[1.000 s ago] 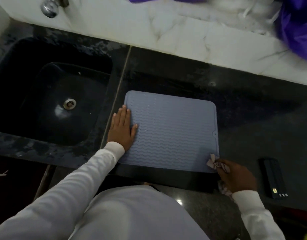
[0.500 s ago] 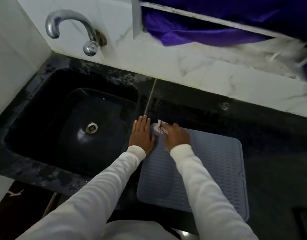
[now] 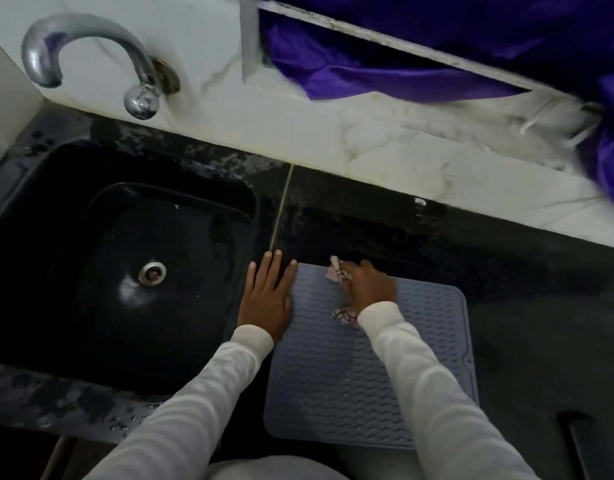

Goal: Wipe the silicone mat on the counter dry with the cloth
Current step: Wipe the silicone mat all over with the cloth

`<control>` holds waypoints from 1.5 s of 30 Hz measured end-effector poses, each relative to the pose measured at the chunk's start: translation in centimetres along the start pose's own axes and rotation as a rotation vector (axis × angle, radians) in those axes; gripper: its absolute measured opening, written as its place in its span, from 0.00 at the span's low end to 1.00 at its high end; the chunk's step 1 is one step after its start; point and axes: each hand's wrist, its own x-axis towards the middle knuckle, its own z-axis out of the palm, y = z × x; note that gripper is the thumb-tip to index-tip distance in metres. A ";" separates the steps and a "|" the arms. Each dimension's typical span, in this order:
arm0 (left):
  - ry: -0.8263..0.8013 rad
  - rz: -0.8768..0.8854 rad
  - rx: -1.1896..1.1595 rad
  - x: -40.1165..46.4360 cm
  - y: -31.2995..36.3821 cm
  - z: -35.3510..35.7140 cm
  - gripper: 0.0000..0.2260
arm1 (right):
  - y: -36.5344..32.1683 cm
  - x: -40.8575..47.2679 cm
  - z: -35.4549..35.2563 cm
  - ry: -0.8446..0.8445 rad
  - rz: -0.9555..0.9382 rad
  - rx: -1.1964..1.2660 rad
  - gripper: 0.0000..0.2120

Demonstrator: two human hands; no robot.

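Clearly mid-wipe, from the head view: silicone mat (image 3: pixel 368 375) lying flat on the dark bench (image 3: pixel 541 323), just right of the black sink (image 3: pixel 118 271), near edge toward the person. Right hand (image 3: pixel 368 287) clenched around the bunched cloth (image 3: pixel 337 273), pressed down on the mat's far left corner, one tuft poking out past the fingers and another patterned bit showing beside the wrist. Left hand (image 3: pixel 267 292) released and flat, fingers straight, resting along the mat's left edge, partly on the mat and partly on the bench, apparently pinning it against sliding. By judgement, wiping under way with a fair part of the ribbed face yet to cover. Next move likely to call for dragging the cloth across or down the ridges with steady pressure while keeping the mat pinned, and for working into the wavy grooves where water would sit. Hard to tell how wet the mat is: dim light, only faint specks near the middle. Most of the cloth hidden under the palm; mat's near right part covered by the white sleeve (image 3: pixel 437 393). Dark flat object (image 3: pixel 581 441) at lower right cut off by the frame, not identifiable. Tap (image 3: pixel 91 60) above the sink; purple fabric (image 3: pixel 402 64) at the top, cut off.
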 end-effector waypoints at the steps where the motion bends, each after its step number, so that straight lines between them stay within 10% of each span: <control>1: -0.004 0.002 0.007 0.1 0.0 0.0 0.29 | 1.3 -0.1 -0.1 -0.019 0.006 -0.013 0.17; 23: -0.008 -0.027 0.048 0.1 0.6 -0.2 0.27 | 20.6 -4.7 1.3 0.047 0.484 0.204 0.19; 45: -0.045 0.061 0.218 2.2 0.1 -1.0 0.28 | 18.2 -15.4 4.3 -0.114 0.521 0.256 0.34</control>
